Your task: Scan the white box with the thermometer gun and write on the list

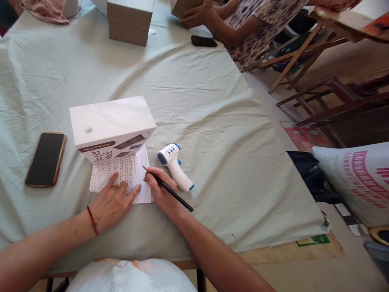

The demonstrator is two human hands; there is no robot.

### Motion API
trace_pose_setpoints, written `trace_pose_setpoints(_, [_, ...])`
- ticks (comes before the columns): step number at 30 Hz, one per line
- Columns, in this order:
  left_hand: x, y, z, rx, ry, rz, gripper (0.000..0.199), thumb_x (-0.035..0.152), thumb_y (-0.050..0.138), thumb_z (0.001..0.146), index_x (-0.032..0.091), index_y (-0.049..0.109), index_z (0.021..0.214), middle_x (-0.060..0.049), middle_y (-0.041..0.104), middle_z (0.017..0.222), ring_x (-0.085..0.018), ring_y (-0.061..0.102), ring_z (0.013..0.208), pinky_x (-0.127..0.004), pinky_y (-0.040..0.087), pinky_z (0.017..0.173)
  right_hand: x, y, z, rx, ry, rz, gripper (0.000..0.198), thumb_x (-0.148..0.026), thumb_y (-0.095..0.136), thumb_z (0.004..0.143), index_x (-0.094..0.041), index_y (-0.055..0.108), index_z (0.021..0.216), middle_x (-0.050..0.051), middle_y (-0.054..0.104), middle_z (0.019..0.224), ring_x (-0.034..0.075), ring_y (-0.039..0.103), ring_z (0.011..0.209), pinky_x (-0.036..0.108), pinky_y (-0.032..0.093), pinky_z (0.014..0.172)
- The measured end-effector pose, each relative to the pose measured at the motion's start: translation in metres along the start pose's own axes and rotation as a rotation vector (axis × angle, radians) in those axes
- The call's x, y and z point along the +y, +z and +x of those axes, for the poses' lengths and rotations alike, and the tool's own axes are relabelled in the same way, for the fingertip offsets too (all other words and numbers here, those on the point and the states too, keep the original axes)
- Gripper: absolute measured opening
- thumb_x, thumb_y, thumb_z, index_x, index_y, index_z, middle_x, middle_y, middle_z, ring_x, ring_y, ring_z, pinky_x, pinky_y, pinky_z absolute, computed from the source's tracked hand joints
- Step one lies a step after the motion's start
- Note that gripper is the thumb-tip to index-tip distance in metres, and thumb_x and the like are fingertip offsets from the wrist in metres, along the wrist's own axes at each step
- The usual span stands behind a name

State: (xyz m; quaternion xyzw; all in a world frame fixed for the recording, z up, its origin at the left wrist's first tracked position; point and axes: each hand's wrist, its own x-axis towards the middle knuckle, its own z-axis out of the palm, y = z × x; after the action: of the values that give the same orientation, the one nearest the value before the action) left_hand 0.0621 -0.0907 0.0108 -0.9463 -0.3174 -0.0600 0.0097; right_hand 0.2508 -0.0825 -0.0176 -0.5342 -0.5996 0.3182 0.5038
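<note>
My right hand [162,190] grips a black pen [174,194], its tip near the right part of a sheet of paper [142,188]. Lines of handwriting fill the left part of the paper, and the strip by the pen is blank. Fingers spread, my left hand [112,205] lies on the paper's lower edge. A white box [112,119] with "NutriMotion" printed on it stands over the paper's far edge and hides part of it. Just right of my right hand lies a white and blue infrared thermometer [176,166].
A phone [45,159] lies on the cloth-covered table [212,142] at left. At the far side are a cardboard box [130,20], another phone [204,41] and a co-worker's hands [200,14] on a box. Wooden chairs [328,93] and a printed sack [358,182] are at right.
</note>
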Motion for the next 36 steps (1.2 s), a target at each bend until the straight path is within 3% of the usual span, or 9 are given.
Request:
trace_pose_setpoints(5, [0.0002, 0.0012, 0.0008, 0.035, 0.009, 0.078, 0.037, 0.014, 0.038, 0.097, 0.009, 0.052, 0.131, -0.007, 0.063, 0.081, -0.021, 0.063, 0.082, -0.048, 0.037, 0.106, 0.0001, -0.0008, 0.0020, -0.089, -0.102, -0.039, 0.020, -0.025, 0.048, 0.097, -0.023, 0.066, 0.106, 0.006, 0.073, 0.102, 0.019, 0.068, 0.096, 0.034, 0.055, 0.088])
trace_pose_setpoints(11, [0.0004, 0.0017, 0.0008, 0.031, 0.015, 0.048, 0.037, 0.013, 0.038, 0.097, 0.008, 0.051, 0.131, -0.008, 0.063, 0.081, -0.022, 0.062, 0.083, -0.049, 0.036, 0.106, -0.0009, -0.0007, 0.0026, -0.124, -0.158, -0.107, 0.021, -0.022, 0.048, 0.097, -0.023, 0.066, 0.109, 0.006, 0.074, 0.104, 0.019, 0.069, 0.099, 0.034, 0.055, 0.091])
trace_pose_setpoints(30, [0.0003, 0.0006, 0.0023, 0.074, 0.006, 0.099, 0.038, 0.012, 0.037, 0.095, 0.010, 0.054, 0.128, -0.007, 0.063, 0.079, -0.022, 0.063, 0.079, -0.047, 0.040, 0.104, 0.0000, -0.0007, 0.0029, -0.127, -0.278, -0.149, 0.021, -0.017, 0.048, 0.097, -0.023, 0.062, 0.111, 0.006, 0.073, 0.109, 0.018, 0.070, 0.104, 0.032, 0.055, 0.092])
trace_pose_setpoints(36, [0.0009, 0.0015, 0.0022, 0.044, -0.001, 0.056, 0.038, 0.013, 0.036, 0.095, 0.008, 0.051, 0.129, -0.010, 0.064, 0.084, -0.022, 0.063, 0.080, -0.049, 0.040, 0.104, -0.0003, -0.0008, 0.0024, -0.255, -0.364, -0.375, 0.020, -0.019, 0.047, 0.098, -0.023, 0.064, 0.107, 0.004, 0.074, 0.113, 0.016, 0.072, 0.089, 0.029, 0.050, 0.072])
